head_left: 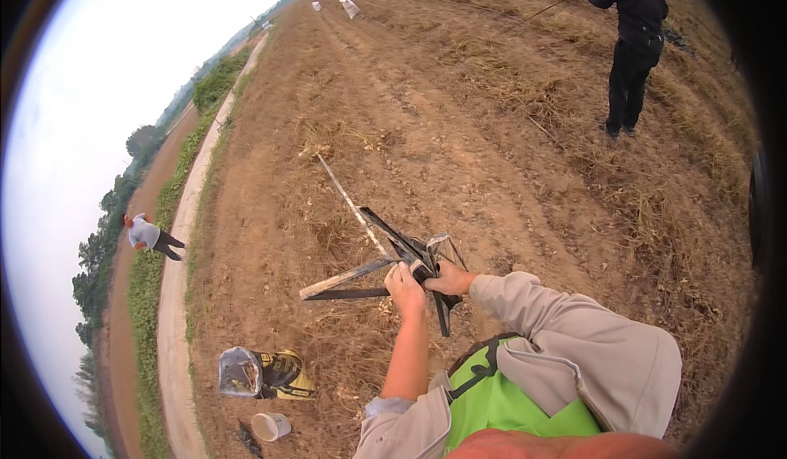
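Note:
A folded bundle of flat black drip tape (400,236), smeared with pale soil in places, is held out before me over the field. My left hand (406,288) is closed round its near left side. On the right side, my right hand (450,279) grips the same bundle, fingers wrapped and partly hidden by the folds. One dirt-coated length of the tape (344,193) stretches away from the bundle to dry plants on the ground. Other loops stick out to the left and hang below my hands.
A black-and-yellow sack (285,374) with an open mouth lies at lower left, near a white bucket (271,427). Dry stalks cover the soil (459,156). One person (635,45) at far right holds a long dark strip; another (146,233) stands by the pale path (174,320).

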{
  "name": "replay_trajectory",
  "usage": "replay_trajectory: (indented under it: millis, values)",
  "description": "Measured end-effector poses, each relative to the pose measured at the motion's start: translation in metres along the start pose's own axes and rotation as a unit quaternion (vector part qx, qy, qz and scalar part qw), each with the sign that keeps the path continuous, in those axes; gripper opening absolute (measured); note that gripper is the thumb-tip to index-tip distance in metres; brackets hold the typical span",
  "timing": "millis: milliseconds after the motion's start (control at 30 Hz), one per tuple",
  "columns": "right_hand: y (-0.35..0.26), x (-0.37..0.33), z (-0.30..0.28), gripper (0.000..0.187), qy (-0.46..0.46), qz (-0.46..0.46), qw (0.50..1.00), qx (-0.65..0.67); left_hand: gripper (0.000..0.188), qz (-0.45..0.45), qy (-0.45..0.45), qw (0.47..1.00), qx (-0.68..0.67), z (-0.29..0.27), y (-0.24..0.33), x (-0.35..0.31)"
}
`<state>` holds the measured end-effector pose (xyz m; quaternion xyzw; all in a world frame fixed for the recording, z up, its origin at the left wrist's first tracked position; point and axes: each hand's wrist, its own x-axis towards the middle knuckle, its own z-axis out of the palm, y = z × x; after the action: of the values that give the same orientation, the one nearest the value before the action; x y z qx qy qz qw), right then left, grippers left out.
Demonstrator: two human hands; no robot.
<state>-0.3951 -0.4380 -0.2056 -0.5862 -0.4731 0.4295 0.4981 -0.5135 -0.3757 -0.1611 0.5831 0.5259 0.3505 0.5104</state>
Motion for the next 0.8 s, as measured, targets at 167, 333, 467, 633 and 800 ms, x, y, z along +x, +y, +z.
replay_trajectory:
  millis: [167, 333, 467, 633, 800]
  values:
    - [-0.008, 0.007, 0.01, 0.037, 0.061, -0.093, 0.993, 0.039, 0.043, 0.066, -0.055, 0.995, -0.06, 0.002, 0.017, -0.014]
    - [-0.031, -0.041, -0.06, 0.031, 0.155, 0.001, 0.936, 0.317, 0.036, 0.28, -0.115, 0.949, 0.089, 0.0, 0.018, -0.039]
    - [-0.054, -0.123, -0.121, 0.04, 0.286, -0.03, 0.916, 0.28, 0.056, 0.218, -0.036, 0.968, 0.116, 0.014, 0.007, -0.015]
    - [-0.087, -0.266, -0.156, 0.037, 0.296, -0.131, 0.887, 0.33, 0.073, 0.487, -0.171, 0.778, 0.357, 0.076, 0.013, 0.04]
    - [-0.132, -0.414, -0.18, 0.031, 0.355, -0.218, 0.87, 0.265, 0.076, 0.464, -0.301, 0.727, 0.406, 0.115, 0.014, 0.06]
